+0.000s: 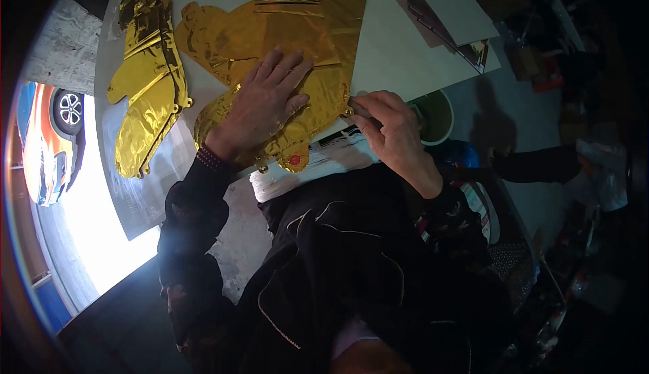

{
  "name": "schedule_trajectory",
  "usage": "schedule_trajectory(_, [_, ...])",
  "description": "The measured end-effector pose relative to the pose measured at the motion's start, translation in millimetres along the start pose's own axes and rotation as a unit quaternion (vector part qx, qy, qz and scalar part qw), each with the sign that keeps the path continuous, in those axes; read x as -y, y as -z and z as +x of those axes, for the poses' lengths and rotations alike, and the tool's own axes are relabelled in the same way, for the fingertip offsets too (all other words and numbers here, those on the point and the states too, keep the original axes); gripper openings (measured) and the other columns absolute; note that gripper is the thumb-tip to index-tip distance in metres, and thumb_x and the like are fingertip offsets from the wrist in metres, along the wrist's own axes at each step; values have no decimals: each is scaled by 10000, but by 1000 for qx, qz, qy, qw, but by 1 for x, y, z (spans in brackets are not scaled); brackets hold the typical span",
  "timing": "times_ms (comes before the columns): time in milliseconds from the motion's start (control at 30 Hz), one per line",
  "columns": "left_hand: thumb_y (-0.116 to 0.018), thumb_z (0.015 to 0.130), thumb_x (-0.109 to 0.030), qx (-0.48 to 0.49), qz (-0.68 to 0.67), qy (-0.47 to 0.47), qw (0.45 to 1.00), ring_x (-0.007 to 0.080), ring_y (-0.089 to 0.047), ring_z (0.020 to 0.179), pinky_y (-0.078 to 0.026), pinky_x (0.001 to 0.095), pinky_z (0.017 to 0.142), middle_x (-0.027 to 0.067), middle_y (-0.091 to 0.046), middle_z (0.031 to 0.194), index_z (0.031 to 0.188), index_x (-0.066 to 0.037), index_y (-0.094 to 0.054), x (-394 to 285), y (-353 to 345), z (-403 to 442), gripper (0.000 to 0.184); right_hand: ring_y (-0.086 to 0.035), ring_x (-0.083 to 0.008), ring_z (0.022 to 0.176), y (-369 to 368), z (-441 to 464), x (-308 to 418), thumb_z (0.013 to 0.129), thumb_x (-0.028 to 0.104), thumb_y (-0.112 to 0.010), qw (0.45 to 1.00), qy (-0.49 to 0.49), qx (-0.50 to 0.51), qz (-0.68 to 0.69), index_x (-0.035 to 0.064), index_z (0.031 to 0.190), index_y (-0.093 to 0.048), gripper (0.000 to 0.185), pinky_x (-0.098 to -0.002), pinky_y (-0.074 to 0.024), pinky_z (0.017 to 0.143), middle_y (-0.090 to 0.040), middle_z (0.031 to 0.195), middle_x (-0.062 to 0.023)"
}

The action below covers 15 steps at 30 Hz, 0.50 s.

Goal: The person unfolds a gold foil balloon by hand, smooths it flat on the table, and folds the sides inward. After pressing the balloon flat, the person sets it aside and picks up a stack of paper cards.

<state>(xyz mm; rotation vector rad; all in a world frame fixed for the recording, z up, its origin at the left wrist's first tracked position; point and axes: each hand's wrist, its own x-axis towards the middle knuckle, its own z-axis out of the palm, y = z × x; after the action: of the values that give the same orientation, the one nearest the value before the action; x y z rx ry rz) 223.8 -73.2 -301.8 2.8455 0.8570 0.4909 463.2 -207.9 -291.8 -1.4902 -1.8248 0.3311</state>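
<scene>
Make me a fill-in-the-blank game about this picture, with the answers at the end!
1. The shiny foil under the left hand is coloured ____.
2. The round spot low on that foil is ____.
3. The fingers at the foil's edge belong to the ____ hand.
4. Outside, the car is mostly ____.

Missing words: gold; red; right; orange.
</scene>
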Motion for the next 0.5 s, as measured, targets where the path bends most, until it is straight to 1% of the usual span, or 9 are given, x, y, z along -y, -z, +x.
schedule_trajectory(100, [-611, 1003, -382, -2, 10, 9, 1000, 392, -353, 1482, -339, 491, 1189, 112, -457, 1563, 1510, -126, -477, -1, -5, -2, 584, -583, -313, 947, -1, 7, 0, 868, 125, -776, 997, 2, -16, -70, 18, 1122, -703, 285, -416, -507, 831, -644, 1038, -101])
schedule_trajectory(200, [-616, 998, -383, -2, 19, 10, 1000, 388, -357, 1478, -338, 495, 1189, 113, -458, 1561, 1507, -127, -483, 0, -6, -3, 584, -543, -305, 931, -6, 11, -6, 872, 172, -780, 995, 20, -10, -92, 23, 1135, -700, 312, -422, -482, 837, -615, 1031, -95])
schedule_trajectory(300, [-625, 993, -369, -4, 15, 14, 1000, 381, -361, 1476, -340, 498, 1189, 113, -459, 1558, 1501, -129, -490, -1, -7, -3, 577, -560, -313, 990, -5, 13, -4, 918, 197, -751, 996, 10, 19, -92, 0, 1217, -692, 362, -416, -493, 870, -621, 1065, -126])
schedule_trajectory(400, [-646, 978, -351, -10, 10, 19, 1000, 376, -366, 1471, -344, 501, 1186, 115, -470, 1544, 1494, -129, -497, -3, -7, -3, 581, -562, -314, 992, -3, 13, -4, 919, 205, -750, 995, 17, 25, -93, -2, 1230, -684, 379, -418, -493, 875, -621, 1081, -127])
schedule_trajectory(500, [-668, 960, -339, -18, 6, 19, 1000, 374, -370, 1468, -350, 500, 1184, 115, -481, 1528, 1489, -128, -501, -4, -4, -2, 594, -561, -312, 997, -3, 13, -2, 920, 218, -750, 997, 0, 4, -76, -1, 1237, -680, 391, -416, -492, 878, -616, 1096, -126])
